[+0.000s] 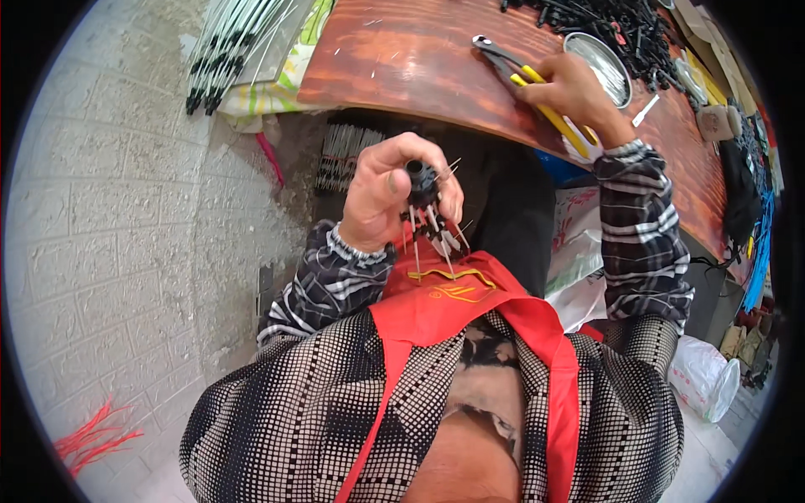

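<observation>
My left hand is in front of my red apron, its fingers curled around a black round hub with a hole in its end. Several thin white and metal rods stick out of the hub and point down toward the apron. Over the wooden table, my right hand is closed on a pair of pliers with yellow handles. The dark jaws point away to the left, above the tabletop. Part of the hub is hidden behind my left fingers.
A round tin of small white pieces stands beyond my right hand, near a pile of black parts. Black-ended white rods lie at the far left. The table edge runs between my hands; a rough wall rises left.
</observation>
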### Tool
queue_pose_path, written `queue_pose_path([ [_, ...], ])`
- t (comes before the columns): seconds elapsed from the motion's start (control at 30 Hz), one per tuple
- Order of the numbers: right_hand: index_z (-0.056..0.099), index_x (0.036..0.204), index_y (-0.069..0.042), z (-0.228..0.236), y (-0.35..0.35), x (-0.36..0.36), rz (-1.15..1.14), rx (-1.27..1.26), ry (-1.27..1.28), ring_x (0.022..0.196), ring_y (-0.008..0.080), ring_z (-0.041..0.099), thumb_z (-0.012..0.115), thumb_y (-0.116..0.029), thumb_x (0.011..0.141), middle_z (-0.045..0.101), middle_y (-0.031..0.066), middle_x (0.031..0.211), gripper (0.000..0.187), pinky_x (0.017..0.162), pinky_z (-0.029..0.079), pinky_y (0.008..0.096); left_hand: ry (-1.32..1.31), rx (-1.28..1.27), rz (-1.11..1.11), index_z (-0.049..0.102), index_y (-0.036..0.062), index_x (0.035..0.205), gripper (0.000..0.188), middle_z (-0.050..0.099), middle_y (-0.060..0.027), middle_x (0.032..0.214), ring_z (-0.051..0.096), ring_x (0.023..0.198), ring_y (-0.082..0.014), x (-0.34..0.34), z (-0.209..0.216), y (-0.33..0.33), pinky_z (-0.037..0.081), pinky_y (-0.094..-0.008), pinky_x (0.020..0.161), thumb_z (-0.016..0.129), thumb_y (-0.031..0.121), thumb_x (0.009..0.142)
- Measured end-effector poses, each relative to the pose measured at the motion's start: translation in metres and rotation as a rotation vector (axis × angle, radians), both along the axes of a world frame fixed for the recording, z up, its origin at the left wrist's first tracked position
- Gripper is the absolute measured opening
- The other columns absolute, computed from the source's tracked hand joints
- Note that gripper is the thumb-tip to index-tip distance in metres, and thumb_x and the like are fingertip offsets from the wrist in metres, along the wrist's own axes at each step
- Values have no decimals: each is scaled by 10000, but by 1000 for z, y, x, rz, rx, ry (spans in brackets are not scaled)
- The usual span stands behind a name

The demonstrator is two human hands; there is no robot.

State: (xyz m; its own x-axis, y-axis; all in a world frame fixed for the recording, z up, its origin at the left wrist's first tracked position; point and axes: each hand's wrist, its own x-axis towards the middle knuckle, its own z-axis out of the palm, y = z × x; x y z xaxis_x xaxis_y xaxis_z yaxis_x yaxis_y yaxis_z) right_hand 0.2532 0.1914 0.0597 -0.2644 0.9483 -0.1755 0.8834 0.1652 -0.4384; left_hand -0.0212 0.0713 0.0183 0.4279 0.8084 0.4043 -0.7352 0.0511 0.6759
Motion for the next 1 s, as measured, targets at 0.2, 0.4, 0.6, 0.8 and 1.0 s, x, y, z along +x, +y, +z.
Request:
queue_pose_path([
  [0.2,617,1039,8,22,-83,-11,6,-431,1009,620,116,621,584,-194,843,641,56,738,283,540,451,257,0,-41,61,531,-41,1041,480,590,-201,716,568,591,-287,-10,1,-1,472,-403,540,547,430,949],
  [0.4,547,1119,3,34,-139,-37,222,13,379,803,271,613,598,-25,800,619,152,908,324,677,483,359,47,-38,92,463,-45,1189,541,592,-172,711,578,592,-270,-6,6,-4,472,-378,539,558,428,945],
  [0.6,484,1199,0,44,-144,-41,290,293,10,944,399,509,629,24,727,529,217,997,494,799,451,449,51,-112,84,356,-53,1316,646,612,-153,736,593,597,-227,12,16,-11,477,-348,544,602,402,928],
  [0.8,443,1259,11,46,-143,-39,287,454,-155,967,378,479,610,57,703,488,217,1010,582,830,437,429,73,-161,81,444,-43,1273,661,641,-93,783,649,665,-167,16,21,-13,535,-302,626,692,410,862],
  [1.0,426,1300,-1,46,-139,-41,304,516,-212,984,349,472,609,67,702,472,201,1041,629,856,434,413,73,-174,77,439,-48,1307,677,640,-88,776,652,666,-161,13,23,-12,544,-298,631,696,393,862],
])
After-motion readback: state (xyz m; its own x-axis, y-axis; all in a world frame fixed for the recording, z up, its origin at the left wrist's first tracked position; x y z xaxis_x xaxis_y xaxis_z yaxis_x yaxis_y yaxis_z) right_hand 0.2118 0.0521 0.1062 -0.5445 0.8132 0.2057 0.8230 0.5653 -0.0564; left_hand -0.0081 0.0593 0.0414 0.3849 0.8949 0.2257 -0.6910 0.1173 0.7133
